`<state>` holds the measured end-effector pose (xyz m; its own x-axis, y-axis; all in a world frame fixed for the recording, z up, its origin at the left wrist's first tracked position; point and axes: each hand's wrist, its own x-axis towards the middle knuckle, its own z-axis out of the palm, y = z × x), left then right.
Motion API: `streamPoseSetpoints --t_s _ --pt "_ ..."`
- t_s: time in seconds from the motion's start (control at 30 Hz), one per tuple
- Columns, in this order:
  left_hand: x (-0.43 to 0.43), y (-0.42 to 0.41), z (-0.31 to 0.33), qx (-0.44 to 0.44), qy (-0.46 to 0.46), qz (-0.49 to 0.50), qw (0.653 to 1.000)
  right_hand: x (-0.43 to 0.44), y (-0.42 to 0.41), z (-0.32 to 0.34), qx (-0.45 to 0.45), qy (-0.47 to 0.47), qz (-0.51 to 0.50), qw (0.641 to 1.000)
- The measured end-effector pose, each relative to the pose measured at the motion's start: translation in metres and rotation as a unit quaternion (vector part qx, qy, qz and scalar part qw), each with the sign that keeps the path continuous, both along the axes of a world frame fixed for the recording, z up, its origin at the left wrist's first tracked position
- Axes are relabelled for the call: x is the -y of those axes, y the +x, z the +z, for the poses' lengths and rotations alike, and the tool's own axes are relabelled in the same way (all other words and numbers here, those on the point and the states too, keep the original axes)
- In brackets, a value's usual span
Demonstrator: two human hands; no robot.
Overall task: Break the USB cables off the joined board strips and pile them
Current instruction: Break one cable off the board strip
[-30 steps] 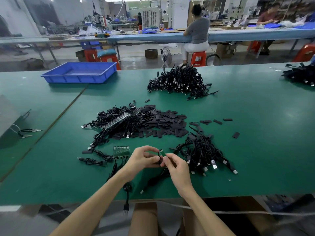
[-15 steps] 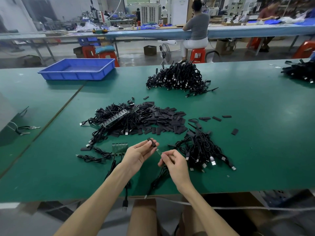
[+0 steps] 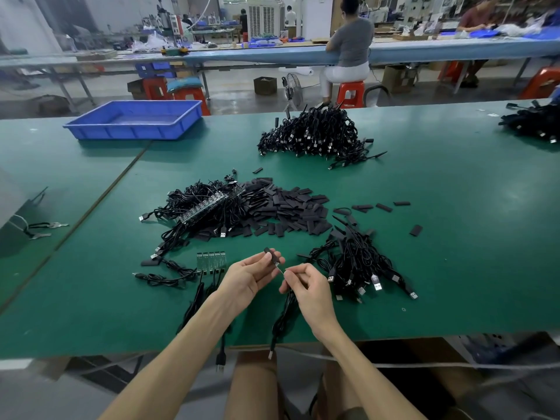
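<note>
No text, label, brand or number is legible. Green board strip [image 3: 211, 262] on the surface [image 3: 454, 244], just left of the left hand [image 3: 245, 278]: markings too fine to read. Black sleeve [image 3: 269, 254] pinched in that hand, USB cable [image 3: 281, 316] gripped by the right hand [image 3: 307, 287]: any print too small to tell.

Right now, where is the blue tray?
In the head view, the blue tray sits on the far left part of the green table, to the left of the far pile of black cables.
</note>
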<state>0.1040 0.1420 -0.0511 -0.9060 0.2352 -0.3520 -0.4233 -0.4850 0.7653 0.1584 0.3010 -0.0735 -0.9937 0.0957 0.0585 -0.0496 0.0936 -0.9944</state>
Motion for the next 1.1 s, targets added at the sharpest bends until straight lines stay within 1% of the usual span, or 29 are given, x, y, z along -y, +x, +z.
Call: streamPoseSetpoints --t_s 0.13,0.27,0.5,0.6,0.77,0.97,1.1 --pt "0.002 -0.001 -0.001 0.015 0.002 -0.002 1.000 -0.001 0.000 0.001 0.002 0.001 -0.002 1.000" --pt "0.004 0.001 0.000 0.023 -0.005 -0.030 0.999 0.000 0.001 0.001 0.002 0.001 0.000 1.000" --pt "0.010 0.002 0.001 0.018 0.018 -0.045 0.999 0.002 -0.001 0.000 0.003 0.009 -0.003 1.000" --pt "0.011 0.004 -0.001 -0.008 0.012 -0.049 0.999 0.001 -0.001 0.000 0.002 0.005 -0.003 1.000" --pt "0.004 0.011 -0.007 -0.090 -0.023 -0.018 0.995 0.001 0.000 0.000 0.000 -0.001 -0.004 1.000" --pt "-0.004 0.017 -0.012 -0.122 -0.065 0.028 0.990 0.000 0.000 0.001 0.000 0.003 0.003 1.000" --pt "-0.006 0.021 -0.013 -0.125 -0.085 0.015 0.988 0.000 0.000 0.001 -0.001 0.007 -0.001 1.000"
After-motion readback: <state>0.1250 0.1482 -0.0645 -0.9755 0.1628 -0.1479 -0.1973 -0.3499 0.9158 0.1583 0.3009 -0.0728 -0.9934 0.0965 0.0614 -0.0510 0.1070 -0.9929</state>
